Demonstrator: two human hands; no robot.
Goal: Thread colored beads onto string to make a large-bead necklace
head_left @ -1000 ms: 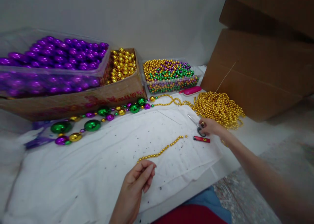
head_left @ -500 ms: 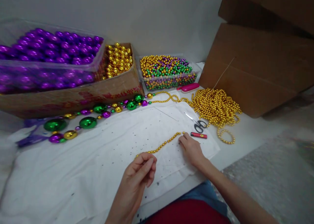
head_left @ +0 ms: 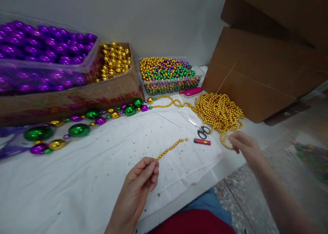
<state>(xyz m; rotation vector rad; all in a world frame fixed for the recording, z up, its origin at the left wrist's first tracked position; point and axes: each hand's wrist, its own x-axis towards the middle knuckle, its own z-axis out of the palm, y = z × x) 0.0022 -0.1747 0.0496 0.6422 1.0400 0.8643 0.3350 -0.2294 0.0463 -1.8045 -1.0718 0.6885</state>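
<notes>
My left hand [head_left: 139, 182] pinches the near end of a short strand of small gold beads [head_left: 171, 148] that lies across the white cloth [head_left: 89, 172]. My right hand [head_left: 244, 148] hovers, blurred, by the loose loop at the near edge of the gold bead pile [head_left: 217, 111]; its fingers look curled together. Scissors [head_left: 201, 129] and a red lighter [head_left: 202, 142] lie between the strand and the pile.
A long string of big green, gold and purple beads [head_left: 84, 122] runs along the cardboard box [head_left: 77, 99]. Behind stand a tub of purple balls [head_left: 43, 61], gold balls [head_left: 114, 59], a tub of mixed small beads [head_left: 167, 73], a pink tool [head_left: 191, 92] and large cartons [head_left: 266, 63].
My right hand left the scissors, touched the far end of the short strand, then swung right to the bead pile's loose loop. The left hand kept its pinch and drew the strand slightly.
</notes>
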